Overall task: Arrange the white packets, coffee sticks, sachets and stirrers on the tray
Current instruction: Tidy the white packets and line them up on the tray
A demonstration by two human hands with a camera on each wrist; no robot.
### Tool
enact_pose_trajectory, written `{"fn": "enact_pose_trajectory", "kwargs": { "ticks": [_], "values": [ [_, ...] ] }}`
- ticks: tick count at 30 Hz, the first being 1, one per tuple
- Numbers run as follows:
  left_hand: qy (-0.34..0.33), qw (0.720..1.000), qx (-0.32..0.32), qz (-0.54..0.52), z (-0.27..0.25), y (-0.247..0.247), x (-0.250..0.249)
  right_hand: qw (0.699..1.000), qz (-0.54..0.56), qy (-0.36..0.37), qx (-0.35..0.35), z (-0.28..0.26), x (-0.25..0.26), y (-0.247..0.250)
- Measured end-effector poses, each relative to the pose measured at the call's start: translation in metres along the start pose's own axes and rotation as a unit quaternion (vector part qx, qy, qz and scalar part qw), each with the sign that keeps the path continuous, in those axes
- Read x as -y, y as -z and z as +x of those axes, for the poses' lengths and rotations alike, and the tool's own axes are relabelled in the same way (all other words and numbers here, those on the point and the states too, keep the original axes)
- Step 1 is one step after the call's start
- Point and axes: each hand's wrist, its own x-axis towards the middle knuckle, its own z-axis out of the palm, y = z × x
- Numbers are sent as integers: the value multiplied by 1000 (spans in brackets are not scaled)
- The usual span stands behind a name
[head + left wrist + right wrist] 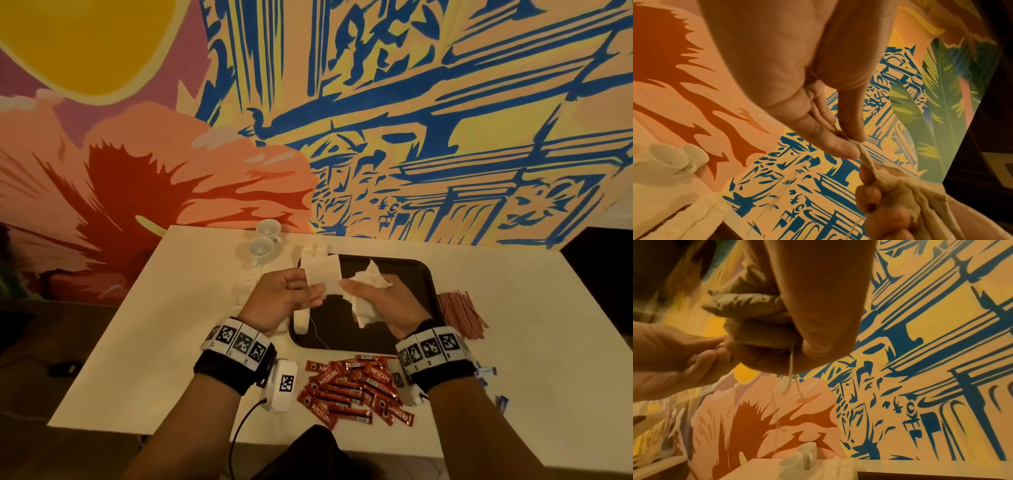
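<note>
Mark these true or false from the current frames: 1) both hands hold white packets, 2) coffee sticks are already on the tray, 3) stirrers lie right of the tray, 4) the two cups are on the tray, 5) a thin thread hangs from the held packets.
1) True. The left hand pinches one flat white packet; the right hand grips a crumpled bunch of packets.
2) False. The coffee sticks lie in a pile on the table, on the near side of the tray.
3) True. The stirrers lie on the table beside the tray's right edge.
4) False. The two cups stand on the table, beyond the tray's far left corner.
5) True. The thread dangles below the right hand's bunch.
</note>
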Motion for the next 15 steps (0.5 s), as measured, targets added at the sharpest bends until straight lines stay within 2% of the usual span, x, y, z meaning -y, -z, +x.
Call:
{"fn": "enact_pose_trajectory", "kwargs": {
  "ticks": [5,10,15],
  "values": [
    [2,1000,5,-4,3,5,3,999,-3,1,-41,-3,-4,2],
    [3,999,28,27,10,1,10,999,-31,4,15,-6,-6,0],
    [25,999,9,34,16,-6,10,999,-37,23,-21,0,-12,8]
  ]
}}
